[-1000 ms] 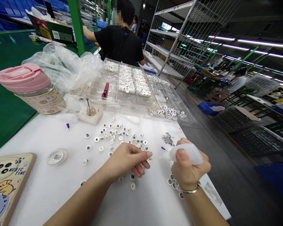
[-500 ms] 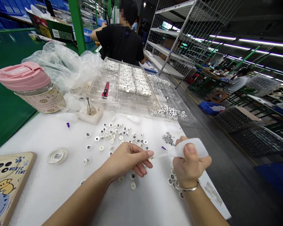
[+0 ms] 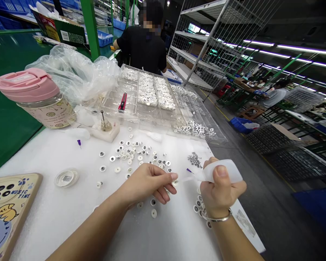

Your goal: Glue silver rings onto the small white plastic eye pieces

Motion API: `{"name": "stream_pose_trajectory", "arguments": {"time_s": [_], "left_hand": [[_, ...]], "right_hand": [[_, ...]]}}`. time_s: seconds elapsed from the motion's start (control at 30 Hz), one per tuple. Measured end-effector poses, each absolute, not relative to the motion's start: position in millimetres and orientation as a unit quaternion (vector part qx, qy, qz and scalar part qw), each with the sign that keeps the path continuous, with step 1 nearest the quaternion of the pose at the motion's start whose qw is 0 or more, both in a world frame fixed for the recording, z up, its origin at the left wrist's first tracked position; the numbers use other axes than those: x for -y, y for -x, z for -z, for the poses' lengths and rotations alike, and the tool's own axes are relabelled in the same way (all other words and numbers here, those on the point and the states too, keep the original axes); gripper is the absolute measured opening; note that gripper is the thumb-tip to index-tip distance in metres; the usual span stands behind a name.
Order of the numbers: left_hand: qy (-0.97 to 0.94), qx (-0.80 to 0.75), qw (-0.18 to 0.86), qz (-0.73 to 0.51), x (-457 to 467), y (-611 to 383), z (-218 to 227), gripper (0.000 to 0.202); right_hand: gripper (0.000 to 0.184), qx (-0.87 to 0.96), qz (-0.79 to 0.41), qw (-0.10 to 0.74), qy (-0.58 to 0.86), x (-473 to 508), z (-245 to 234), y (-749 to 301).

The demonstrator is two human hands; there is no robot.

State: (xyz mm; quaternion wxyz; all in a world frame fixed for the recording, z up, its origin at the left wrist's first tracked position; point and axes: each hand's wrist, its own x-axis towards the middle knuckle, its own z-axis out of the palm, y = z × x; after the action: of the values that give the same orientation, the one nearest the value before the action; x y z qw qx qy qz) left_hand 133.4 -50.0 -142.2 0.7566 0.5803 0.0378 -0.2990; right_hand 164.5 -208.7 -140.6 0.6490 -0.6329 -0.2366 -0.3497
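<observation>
My right hand is wrapped round a white squeeze bottle, its thumb pressing the side. The bottle lies tilted, with its pale nozzle pointing left. My left hand pinches a small white disc between thumb and fingertips, right at the nozzle's tip; the fingers partly hide the disc. Beyond that hand many loose white discs with dark or metal centres are scattered on the white work surface. More discs lie beside my right wrist, and small metal pieces form a pile behind the bottle.
Clear divided trays with white and metal parts stand at the back, a red cutter on them. A pink-lidded cup, a phone and a round container are at left. A person sits beyond.
My hands keep nearly the same pose, the bottle's nozzle still by the left fingertips. The person beyond has shifted, drawing an arm in. The view has moved very slightly.
</observation>
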Motion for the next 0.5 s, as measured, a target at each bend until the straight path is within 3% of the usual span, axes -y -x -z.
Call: {"name": "stream_pose_trajectory", "arguments": {"time_s": [0.5], "left_hand": [[-0.590,-0.037,0.751,0.295,50.9,-132.8,145.7,0.038]], "right_hand": [[0.038,0.222,0.344,0.643,0.647,212.0,143.7,-167.0]]}}
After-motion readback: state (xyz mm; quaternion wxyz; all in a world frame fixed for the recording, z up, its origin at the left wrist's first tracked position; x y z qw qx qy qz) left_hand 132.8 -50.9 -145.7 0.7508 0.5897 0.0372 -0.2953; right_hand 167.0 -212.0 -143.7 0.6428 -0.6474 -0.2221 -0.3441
